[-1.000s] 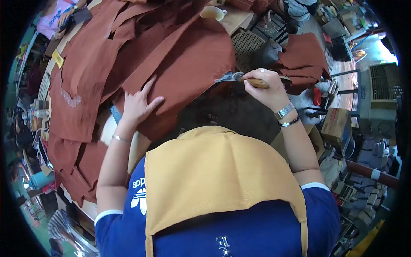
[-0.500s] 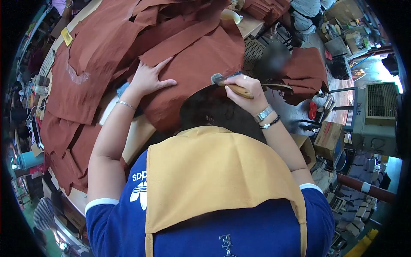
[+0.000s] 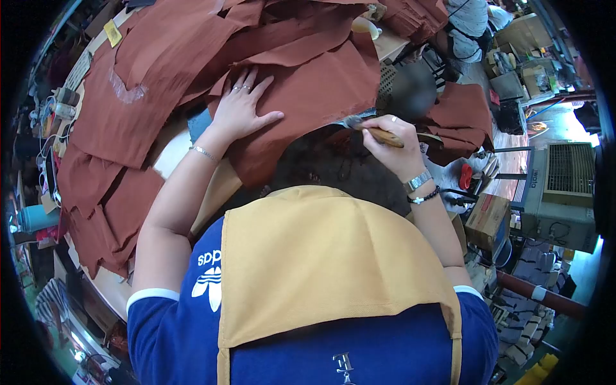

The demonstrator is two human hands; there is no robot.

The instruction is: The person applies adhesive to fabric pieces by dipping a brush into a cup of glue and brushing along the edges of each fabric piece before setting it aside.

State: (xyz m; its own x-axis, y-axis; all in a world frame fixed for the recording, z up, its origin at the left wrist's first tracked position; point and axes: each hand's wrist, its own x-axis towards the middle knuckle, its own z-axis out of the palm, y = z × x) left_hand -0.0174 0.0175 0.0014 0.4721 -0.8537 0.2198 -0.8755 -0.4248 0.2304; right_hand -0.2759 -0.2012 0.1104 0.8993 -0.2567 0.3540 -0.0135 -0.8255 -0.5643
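Note:
My left hand (image 3: 247, 110) lies flat with fingers spread on a reddish-brown, leather-like sheet (image 3: 321, 83), which overhangs the near side of the table. In my right hand (image 3: 393, 142) is a brush (image 3: 385, 136) with a wooden handle. The bristles of the brush touch the curved near edge of that sheet, where a pale, wet-looking strip shows. Larger sheets of the same colour (image 3: 170, 70) are piled beyond and to the left of my left hand.
A yellow tag (image 3: 112, 33) lies on the far left sheets, and a pale bowl (image 3: 364, 27) stands at the back. More brown pieces (image 3: 455, 119) hang at the right. A cardboard box (image 3: 489, 221) and a cooler unit (image 3: 568, 173) stand farther right.
The brush has moved right along the sheet's edge, and its handle points more to the right. My left hand stays on the sheet, fingers spread wider. The whole view has shifted slightly.

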